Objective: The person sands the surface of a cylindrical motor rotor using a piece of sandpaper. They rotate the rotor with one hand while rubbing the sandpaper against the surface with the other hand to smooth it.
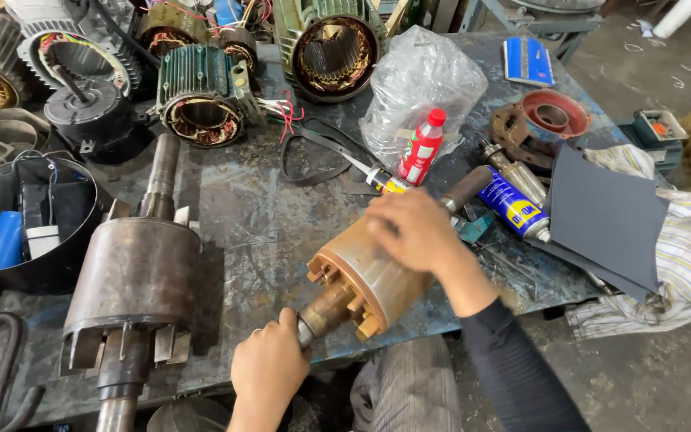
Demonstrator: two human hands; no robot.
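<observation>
— What are the hands on?
— The left hand grips the shaft end of a copper-coloured rotor; the right hand lies closed over its drum.
— Where's it lying?
— On the surface, near the front edge, a bigger rotor to its left, a blue spray can behind.

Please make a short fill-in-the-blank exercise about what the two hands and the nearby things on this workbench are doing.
1. The left hand grips the rotor's ____ end.
2. The right hand rests on top of the copper-coloured ____.
3. The small red bottle has a ____ cap.
4. A larger dark rotor lies to the ____ of the held one.

Missing words: shaft; rotor; red; left
</observation>
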